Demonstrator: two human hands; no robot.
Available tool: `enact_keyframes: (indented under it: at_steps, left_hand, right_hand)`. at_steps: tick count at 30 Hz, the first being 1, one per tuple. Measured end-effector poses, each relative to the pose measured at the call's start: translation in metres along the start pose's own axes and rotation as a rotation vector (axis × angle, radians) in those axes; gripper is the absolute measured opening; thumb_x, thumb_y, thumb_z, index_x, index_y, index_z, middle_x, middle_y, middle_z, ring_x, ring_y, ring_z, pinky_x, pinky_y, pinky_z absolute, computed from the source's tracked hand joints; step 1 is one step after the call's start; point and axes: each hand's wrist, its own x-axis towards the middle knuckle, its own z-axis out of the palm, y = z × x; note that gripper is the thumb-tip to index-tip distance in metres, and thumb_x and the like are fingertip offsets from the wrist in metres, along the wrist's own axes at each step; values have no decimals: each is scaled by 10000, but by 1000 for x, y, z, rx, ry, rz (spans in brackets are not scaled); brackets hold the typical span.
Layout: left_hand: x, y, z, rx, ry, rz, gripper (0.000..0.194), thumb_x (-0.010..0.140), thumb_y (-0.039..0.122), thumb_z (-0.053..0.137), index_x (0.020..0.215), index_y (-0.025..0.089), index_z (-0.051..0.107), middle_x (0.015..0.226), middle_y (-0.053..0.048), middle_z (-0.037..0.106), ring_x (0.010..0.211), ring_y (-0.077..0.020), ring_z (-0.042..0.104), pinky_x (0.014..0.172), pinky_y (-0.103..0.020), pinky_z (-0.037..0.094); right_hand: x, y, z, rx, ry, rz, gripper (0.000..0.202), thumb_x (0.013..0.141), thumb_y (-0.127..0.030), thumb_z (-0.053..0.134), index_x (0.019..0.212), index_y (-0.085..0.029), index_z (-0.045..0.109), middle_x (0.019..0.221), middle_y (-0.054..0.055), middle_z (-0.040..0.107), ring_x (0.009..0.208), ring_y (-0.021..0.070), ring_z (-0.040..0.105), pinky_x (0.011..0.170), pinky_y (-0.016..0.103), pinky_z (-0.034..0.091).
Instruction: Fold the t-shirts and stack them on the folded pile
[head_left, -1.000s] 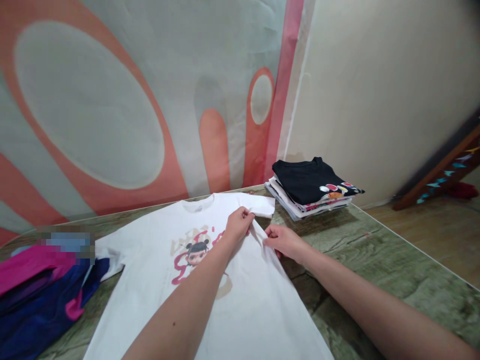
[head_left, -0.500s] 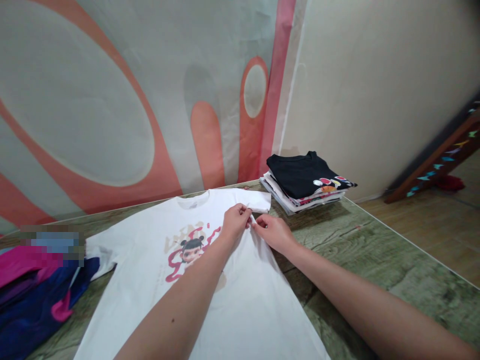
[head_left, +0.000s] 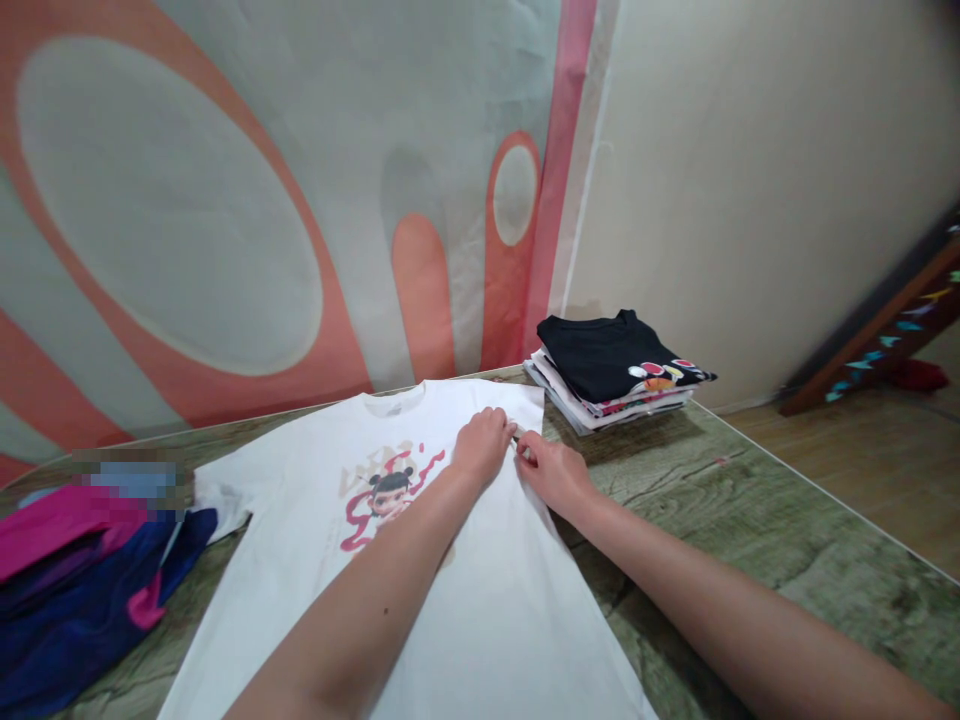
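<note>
A white T-shirt (head_left: 480,590) with a cartoon figure and red ribbon print lies spread face up, its collar toward the wall. My left hand (head_left: 484,443) rests on it near the right-hand sleeve, fingers closed on the fabric at the underarm. Just right of it, my right hand (head_left: 553,470) pinches the same edge of the shirt between thumb and fingers. My left forearm crosses the shirt and covers part of the print. The left-hand sleeve lies loosely crumpled at its end.
A stack of folded shirts with a black T-shirt (head_left: 611,355) on top stands at the back right of the wood-patterned table (head_left: 750,510). Pink and navy clothing (head_left: 82,590) lies heaped at the left. A wall with an orange pattern (head_left: 420,290) rises behind the table.
My left hand has shifted slightly right and flattened over the underarm of the shirt. My right hand stays pinching beside it. The whole view has shifted a little.
</note>
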Motion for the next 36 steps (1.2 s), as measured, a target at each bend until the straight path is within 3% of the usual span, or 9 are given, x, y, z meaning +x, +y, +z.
enact_keyframes:
  at_steps: [3,8,12,20,23,29,36]
  left_hand:
    - [-8,4,-10,-68,35,8,139,952,304,440,970,192,519,959,-58,587,897,-202,570,761,-308,437]
    - [-50,11,-26,-126,-58,307,79,906,228,494,933,200,563,985,-58,595,978,-217,547,860,-342,428]
    - [-71,10,-34,-190,-110,410,176,924,215,471,1038,204,604,1069,-76,615,1040,-223,553,921,-362,415]
    - [-75,4,-40,-209,-202,564,309,948,292,496,1240,287,598,1312,-77,556,1222,-242,479,1038,-421,328]
    - [-71,10,-43,-166,-226,579,379,932,220,500,1295,320,545,1385,-61,504,1238,-241,457,1006,-421,341]
    - [-50,21,-44,-125,-323,622,214,862,143,535,992,259,658,1030,-51,611,938,-204,532,809,-317,410]
    - [-62,15,-53,-360,-422,544,264,715,-6,457,865,193,545,979,-34,590,906,-166,538,794,-252,423]
  right_hand:
    - [0,7,-1,34,4,-64,124,889,-281,539,936,-264,652,794,-13,680,702,149,603,585,256,293]
    - [8,25,-3,162,22,-216,94,877,-268,598,890,-258,690,860,1,657,796,147,590,677,239,372]
    - [14,37,0,279,39,-283,115,858,-186,612,863,-245,710,845,9,636,846,153,581,755,242,407]
    - [17,45,4,365,40,-297,163,808,-111,616,837,-231,721,797,11,629,816,160,577,769,268,426]
    - [19,46,4,376,10,-302,177,782,-90,627,826,-232,723,773,3,626,787,156,571,752,266,424]
    - [21,48,5,379,21,-305,157,807,-102,614,819,-222,713,792,11,632,803,156,573,761,272,418]
    - [19,45,0,416,16,-325,158,815,-106,620,846,-222,722,799,9,658,773,149,574,745,266,412]
